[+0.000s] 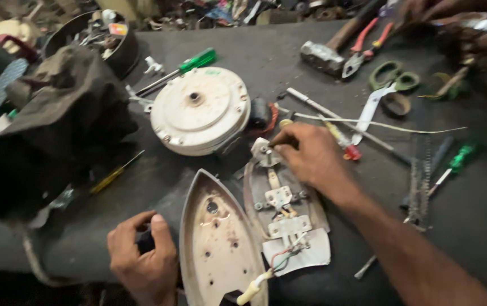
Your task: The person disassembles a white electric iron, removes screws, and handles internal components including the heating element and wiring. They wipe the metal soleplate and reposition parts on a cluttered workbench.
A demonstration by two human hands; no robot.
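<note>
The right hand (311, 156) pinches a small metal part at the far tip of the grey opened-up iron inside plate (286, 209), in the middle near us. The left hand (144, 255) curls shut on a small dark thing, left of the pointed metal iron base (218, 243). The thin coloured wires (283, 258) could snap if the plate gets tugged.

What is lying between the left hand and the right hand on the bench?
In the head view, the upturned iron soleplate lies between the left hand and the right hand, with the iron's opened inner body beside it, under the right hand's fingertips.
</note>
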